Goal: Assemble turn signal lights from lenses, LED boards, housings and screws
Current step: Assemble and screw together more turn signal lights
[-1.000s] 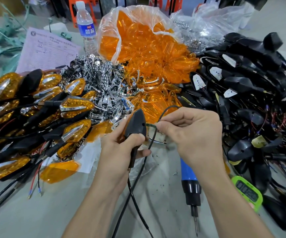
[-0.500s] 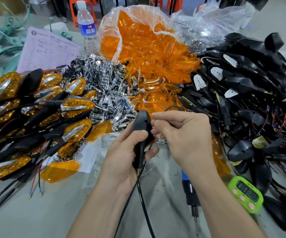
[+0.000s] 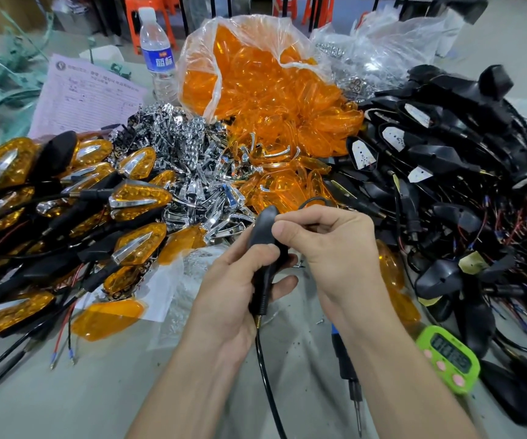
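Housing point(image 3: 263, 229), a smooth, matte black teardrop shell with a ribbed stem, is standing upright in your left hand point(image 3: 233, 289); you are gripping it with your fingers wrapped round the stem and your thumb lying across its back. A glossy black cable point(image 3: 265, 375) is hanging out of the stem past your left wrist. Your right hand point(image 3: 335, 248) is curling closed around a thin black wire point(image 3: 316, 200) that is looping out above your index finger, and its thumb is touching the housing's upper edge.

Beyond both hands, a crinkled clear bag point(image 3: 271, 36) is gaping open and spilling translucent orange lenses point(image 3: 287, 103). Right of it, a second clear bag point(image 3: 382, 55) is holding small silvery parts. Faceted chrome reflectors point(image 3: 192, 160) are lying heaped beyond your left hand, and finished lights point(image 3: 141, 198) are piling up to its left. Black housings with white boards point(image 3: 363, 153) are tangling with red wires to the right of your right hand. Under your right wrist, a screwdriver point(image 3: 347, 369) is lying on the grey surface point(image 3: 97, 391).
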